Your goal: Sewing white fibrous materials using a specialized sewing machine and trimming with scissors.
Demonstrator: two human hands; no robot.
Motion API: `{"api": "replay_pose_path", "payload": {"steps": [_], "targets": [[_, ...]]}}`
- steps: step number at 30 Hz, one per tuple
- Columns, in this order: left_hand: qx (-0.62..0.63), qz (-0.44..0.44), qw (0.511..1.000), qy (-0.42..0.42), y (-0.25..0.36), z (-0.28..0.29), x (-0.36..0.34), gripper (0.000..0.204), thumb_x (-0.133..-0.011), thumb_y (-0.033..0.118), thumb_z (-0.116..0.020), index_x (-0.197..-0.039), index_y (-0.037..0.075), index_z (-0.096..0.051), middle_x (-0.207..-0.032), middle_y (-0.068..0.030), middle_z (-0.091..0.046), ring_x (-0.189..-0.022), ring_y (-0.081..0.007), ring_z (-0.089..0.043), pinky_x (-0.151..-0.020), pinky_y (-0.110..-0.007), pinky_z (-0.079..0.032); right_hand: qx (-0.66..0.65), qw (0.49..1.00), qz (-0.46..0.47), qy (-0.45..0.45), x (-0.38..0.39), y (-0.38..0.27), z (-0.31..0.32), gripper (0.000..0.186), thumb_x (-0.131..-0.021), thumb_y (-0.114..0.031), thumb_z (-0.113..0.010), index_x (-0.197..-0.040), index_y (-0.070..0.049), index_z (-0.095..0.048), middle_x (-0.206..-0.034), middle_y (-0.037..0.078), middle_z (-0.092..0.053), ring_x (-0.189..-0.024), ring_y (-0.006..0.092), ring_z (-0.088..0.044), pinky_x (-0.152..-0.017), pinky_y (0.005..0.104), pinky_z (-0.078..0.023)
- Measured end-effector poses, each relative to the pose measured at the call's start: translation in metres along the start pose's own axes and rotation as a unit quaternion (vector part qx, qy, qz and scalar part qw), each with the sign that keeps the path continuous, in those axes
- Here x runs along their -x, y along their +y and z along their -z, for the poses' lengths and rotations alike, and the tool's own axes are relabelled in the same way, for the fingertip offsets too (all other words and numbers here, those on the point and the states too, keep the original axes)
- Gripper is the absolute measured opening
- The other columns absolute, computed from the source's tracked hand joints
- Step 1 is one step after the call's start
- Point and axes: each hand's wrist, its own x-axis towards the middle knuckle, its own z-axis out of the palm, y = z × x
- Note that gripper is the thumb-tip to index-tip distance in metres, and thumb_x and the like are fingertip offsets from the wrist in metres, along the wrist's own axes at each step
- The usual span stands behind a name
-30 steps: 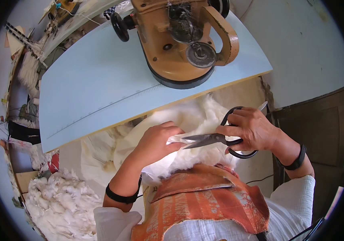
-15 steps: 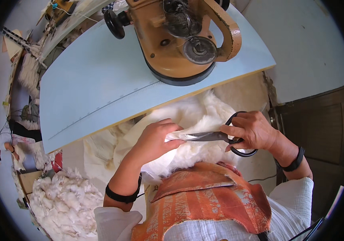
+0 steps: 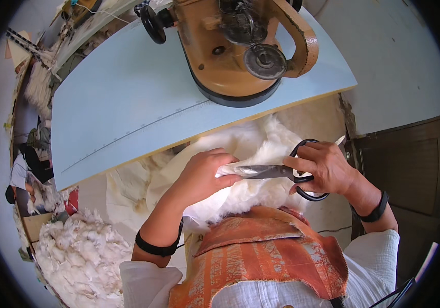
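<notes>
My left hand [image 3: 204, 172] pinches the edge of a white fluffy fleece piece [image 3: 250, 146] that lies over my lap. My right hand [image 3: 325, 167] grips black-handled scissors [image 3: 281, 172], fingers through the loops. The metal blades point left and meet the pinched fleece edge right at my left fingertips. Both wrists wear black bands. An orange patterned apron [image 3: 266, 262] covers my chest below the hands.
A tan sewing machine [image 3: 240, 46] stands on a pale blue table [image 3: 122, 118] just beyond the fleece. A heap of white fleece scraps [image 3: 78, 254] lies on the floor at lower left. Clutter lines the left wall. A dark wooden door [image 3: 410, 174] is at right.
The scissors and my right hand have shifted slightly up and toward my left hand, with the blades closing on the fleece edge. The view has tilted a little.
</notes>
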Motion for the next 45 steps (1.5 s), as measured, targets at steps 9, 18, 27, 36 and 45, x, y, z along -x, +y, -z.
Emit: {"api": "replay_pose_path", "payload": {"steps": [9,18,27,36,45], "targets": [[0.003,0.016,1.000,-0.004,0.002,0.001,-0.001,0.033,-0.074,0.015,-0.078,-0.100,-0.001,-0.066,-0.087,-0.0138,-0.060,-0.080,-0.0316,-0.058,-0.072,-0.037,-0.046,0.056,0.998,0.011,-0.016,0.003,0.002,0.001,0.050,-0.067,-0.041,-0.075,-0.107,-0.017,-0.058,-0.070,0.001,-0.051,-0.063,0.0213,-0.059,-0.055,0.0351,-0.048],[0.006,0.018,1.000,-0.008,0.001,0.000,-0.003,0.033,-0.074,0.016,-0.078,-0.099,-0.002,-0.066,-0.086,-0.0145,-0.060,-0.080,-0.0314,-0.058,-0.072,-0.037,-0.046,0.033,0.999,0.016,0.016,-0.003,0.000,0.004,0.050,-0.068,-0.043,-0.075,-0.107,-0.017,-0.058,-0.072,0.001,-0.053,-0.064,0.0219,-0.059,-0.056,0.0350,-0.048],[0.009,0.034,0.999,-0.010,0.001,0.002,-0.004,0.034,-0.075,0.017,-0.078,-0.100,-0.003,-0.066,-0.089,-0.0158,-0.063,-0.082,-0.0316,-0.060,-0.075,-0.036,-0.047,0.073,0.997,0.012,-0.024,0.011,0.005,0.005,0.048,-0.071,-0.048,-0.072,-0.105,-0.017,-0.058,-0.067,0.000,-0.051,-0.059,0.0190,-0.058,-0.051,0.0338,-0.046],[0.010,0.033,0.999,-0.009,0.003,0.000,-0.005,0.035,-0.075,0.017,-0.078,-0.101,-0.002,-0.066,-0.090,-0.0160,-0.063,-0.083,-0.0318,-0.060,-0.076,-0.036,-0.047,0.053,0.998,0.018,0.031,0.004,0.003,0.001,0.048,-0.072,-0.049,-0.071,-0.106,-0.017,-0.057,-0.069,0.000,-0.050,-0.059,0.0190,-0.058,-0.052,0.0338,-0.046],[-0.001,0.026,1.000,-0.002,0.006,-0.001,-0.005,0.035,-0.074,0.017,-0.078,-0.101,-0.001,-0.066,-0.088,-0.0163,-0.062,-0.083,-0.0329,-0.059,-0.074,-0.037,-0.046,0.089,0.996,0.008,-0.024,0.007,0.002,-0.001,0.050,-0.071,-0.049,-0.072,-0.106,-0.017,-0.056,-0.068,0.000,-0.049,-0.059,0.0189,-0.058,-0.052,0.0337,-0.046]]}}
